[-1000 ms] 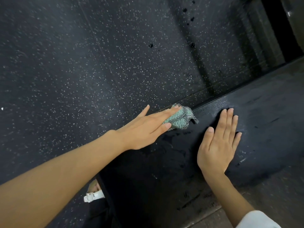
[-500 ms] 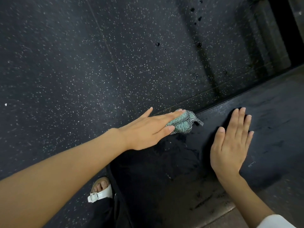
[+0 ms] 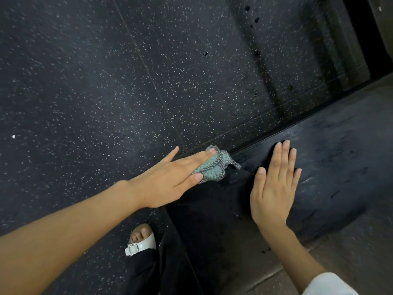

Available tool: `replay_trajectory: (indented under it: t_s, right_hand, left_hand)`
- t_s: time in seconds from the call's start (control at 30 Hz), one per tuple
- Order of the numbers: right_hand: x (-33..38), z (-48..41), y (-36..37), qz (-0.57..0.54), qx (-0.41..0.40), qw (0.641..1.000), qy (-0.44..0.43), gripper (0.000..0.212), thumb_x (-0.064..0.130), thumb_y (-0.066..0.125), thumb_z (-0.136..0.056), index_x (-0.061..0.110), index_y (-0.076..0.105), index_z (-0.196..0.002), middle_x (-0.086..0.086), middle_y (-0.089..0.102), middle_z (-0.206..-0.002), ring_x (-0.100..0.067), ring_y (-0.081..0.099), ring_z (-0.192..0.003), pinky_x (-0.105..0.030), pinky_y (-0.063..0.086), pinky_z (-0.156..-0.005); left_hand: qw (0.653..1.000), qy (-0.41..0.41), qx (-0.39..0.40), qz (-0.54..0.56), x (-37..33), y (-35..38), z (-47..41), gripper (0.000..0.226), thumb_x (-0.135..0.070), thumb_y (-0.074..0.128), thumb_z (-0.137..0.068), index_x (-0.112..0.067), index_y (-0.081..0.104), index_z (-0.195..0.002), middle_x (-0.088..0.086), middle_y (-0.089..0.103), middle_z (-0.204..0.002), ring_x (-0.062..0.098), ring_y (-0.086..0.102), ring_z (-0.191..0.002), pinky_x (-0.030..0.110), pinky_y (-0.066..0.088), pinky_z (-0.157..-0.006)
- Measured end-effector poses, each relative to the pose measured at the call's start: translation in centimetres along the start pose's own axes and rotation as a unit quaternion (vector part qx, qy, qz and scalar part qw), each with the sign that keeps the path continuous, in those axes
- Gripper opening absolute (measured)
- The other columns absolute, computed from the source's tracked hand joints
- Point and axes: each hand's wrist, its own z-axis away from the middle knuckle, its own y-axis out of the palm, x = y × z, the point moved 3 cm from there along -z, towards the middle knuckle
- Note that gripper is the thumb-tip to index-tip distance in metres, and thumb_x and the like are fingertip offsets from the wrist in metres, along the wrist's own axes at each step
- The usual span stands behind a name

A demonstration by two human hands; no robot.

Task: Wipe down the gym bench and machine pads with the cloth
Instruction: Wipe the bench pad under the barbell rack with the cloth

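At the far left lies the speckled rubber floor (image 3: pixel 106 81), with a foot in a white sandal (image 3: pixel 141 243) near the bottom edge. The left hand (image 3: pixel 168 179) reaches in from that side, its fingers (image 3: pixel 202 155) straight and flat, pressing the bunched teal cloth (image 3: pixel 214 167) down rather than gripping it. The cloth sits on the far left corner of the black bench pad (image 3: pixel 340 167), right at the pad's far edge where it meets the floor. Just beside the cloth, but not touching it, the right hand (image 3: pixel 274 188) lies palm down on the pad with its fingers straight and together, holding nothing; it seems to steady the person. A white sleeve (image 3: pixel 329 284) shows at the bottom right.

As for progress, the wipe looks to be at an early stage. The cloth is at one end of the pad, and the long stretch running to the right shows pale streaks and scuffs, which suggests it awaits wiping. Whether the dark area near the hands is damp or only in shadow cannot be told. No other machine pads are in view, so these are presumably left to do.
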Motion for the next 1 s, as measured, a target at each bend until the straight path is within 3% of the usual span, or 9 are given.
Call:
replay_trajectory:
  t_s: [0.13,0.37,0.63,1.0]
  right_hand:
    - [0.1,-0.1,0.1,0.014,-0.008,1.000,0.002,0.059,0.032,0.017,-0.102,0.013,0.011,-0.158,0.001,0.007,-0.166,-0.015,0.000,-0.153,-0.045,0.004,-0.123]
    - [0.2,-0.1,0.2,0.017,-0.016,1.000,0.002,0.060,0.032,0.017,-0.101,0.015,0.012,-0.158,0.003,0.008,-0.166,-0.013,0.001,-0.153,-0.042,0.002,-0.122]
    - [-0.1,-0.3,0.4,0.019,-0.021,1.000,-0.002,0.060,0.031,0.015,-0.101,0.018,0.010,-0.159,0.007,0.004,-0.166,-0.010,-0.001,-0.152,-0.041,0.000,-0.122]
    - [-0.2,-0.4,0.3,0.008,-0.028,0.999,-0.019,0.060,0.033,0.014,-0.101,0.016,0.012,-0.158,0.002,0.009,-0.166,-0.015,0.003,-0.153,-0.046,0.003,-0.123]
  left_hand:
    - [1.000,-0.019,0.002,0.024,0.7,0.5,1.9,0.056,-0.039,0.019,-0.105,-0.042,-0.012,-0.152,-0.036,-0.008,-0.156,-0.017,-0.003,-0.143,0.039,-0.013,-0.123]
    - [0.999,-0.008,-0.018,0.040,-0.1,0.6,-0.4,0.056,-0.040,0.017,-0.106,-0.041,-0.010,-0.154,-0.028,0.000,-0.159,-0.009,0.008,-0.147,0.041,-0.013,-0.123]
    - [0.999,0.007,-0.034,0.026,-1.7,-0.2,-3.2,0.055,-0.037,0.019,-0.107,-0.039,-0.008,-0.155,-0.031,0.001,-0.155,-0.005,0.012,-0.147,0.047,-0.014,-0.121]
    - [0.997,-0.048,-0.059,0.019,0.5,1.3,2.2,0.055,-0.043,0.016,-0.104,-0.038,-0.003,-0.156,-0.026,0.013,-0.156,-0.006,0.023,-0.143,0.042,-0.015,-0.122]
